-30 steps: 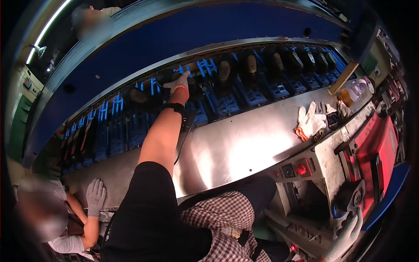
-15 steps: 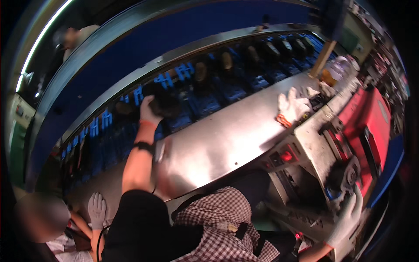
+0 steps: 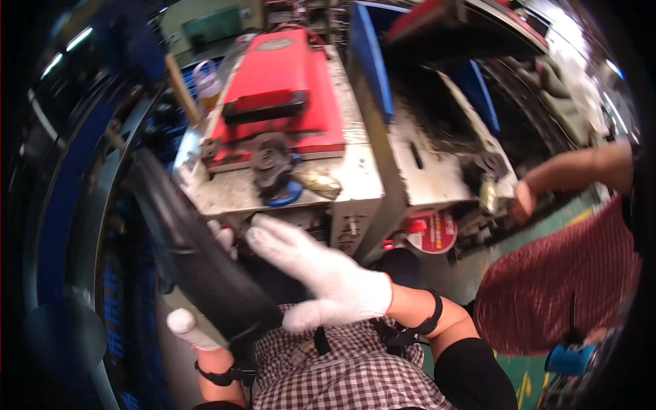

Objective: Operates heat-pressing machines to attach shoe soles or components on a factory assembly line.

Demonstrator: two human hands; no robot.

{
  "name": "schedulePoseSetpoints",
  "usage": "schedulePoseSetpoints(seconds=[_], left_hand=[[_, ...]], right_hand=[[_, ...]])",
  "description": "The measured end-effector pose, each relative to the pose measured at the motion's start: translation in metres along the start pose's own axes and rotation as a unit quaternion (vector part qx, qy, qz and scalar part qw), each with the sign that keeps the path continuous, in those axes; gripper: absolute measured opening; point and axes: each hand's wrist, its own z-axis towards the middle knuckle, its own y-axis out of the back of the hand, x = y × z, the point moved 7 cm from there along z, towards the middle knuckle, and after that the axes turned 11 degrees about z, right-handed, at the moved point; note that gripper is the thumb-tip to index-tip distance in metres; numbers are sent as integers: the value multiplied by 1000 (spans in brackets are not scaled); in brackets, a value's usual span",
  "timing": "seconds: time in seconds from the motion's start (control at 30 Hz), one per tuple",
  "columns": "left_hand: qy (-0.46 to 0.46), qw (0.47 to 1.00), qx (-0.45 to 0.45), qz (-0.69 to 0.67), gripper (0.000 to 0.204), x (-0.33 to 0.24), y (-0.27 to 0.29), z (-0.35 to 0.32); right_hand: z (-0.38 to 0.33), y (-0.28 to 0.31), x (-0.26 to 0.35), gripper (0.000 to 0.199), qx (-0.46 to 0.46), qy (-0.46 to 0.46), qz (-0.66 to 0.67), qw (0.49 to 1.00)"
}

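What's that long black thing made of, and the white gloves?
The long black thing looks like leather or rubber: smooth, with soft shiny streaks, though blur leaves which open. The white gloves look like matt knitted fabric, maybe cotton: they hug the fingers without shine.

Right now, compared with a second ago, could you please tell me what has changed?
The left hand has drawn a black piece from the rack toward the body and holds it. The right hand, open, has moved from the black knob to beside the piece. The view has swung right. The red cover looks unchanged.
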Motion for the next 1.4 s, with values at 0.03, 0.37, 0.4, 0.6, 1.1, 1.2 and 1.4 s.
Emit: schedulePoseSetpoints(seconds=[0.03,0.37,0.4,0.6,1.1,1.2,1.4], left_hand=[[64,997,23,26,117,16,-22,6],[21,942,241,233,111,54,-197,100],[-3,934,246,259,102,48,-209,116],[-221,820,306,431,74,42,-324,229],[-540,552,225,595,37,86,-473,338],[-547,542,168,616,34,89,-466,339],[-505,607,182,586,28,118,-432,287]], right_hand=[[-6,-6,-3,109,64,-47,85,993],[-124,200,50,84,-379,-114,261,881],[-132,228,49,80,-400,-152,199,882],[-109,386,-3,79,-349,-238,-146,894],[-96,449,-135,88,-93,-400,-486,771],[-92,444,-123,91,-88,-389,-489,776],[-109,400,-49,85,-19,-423,-436,794]])
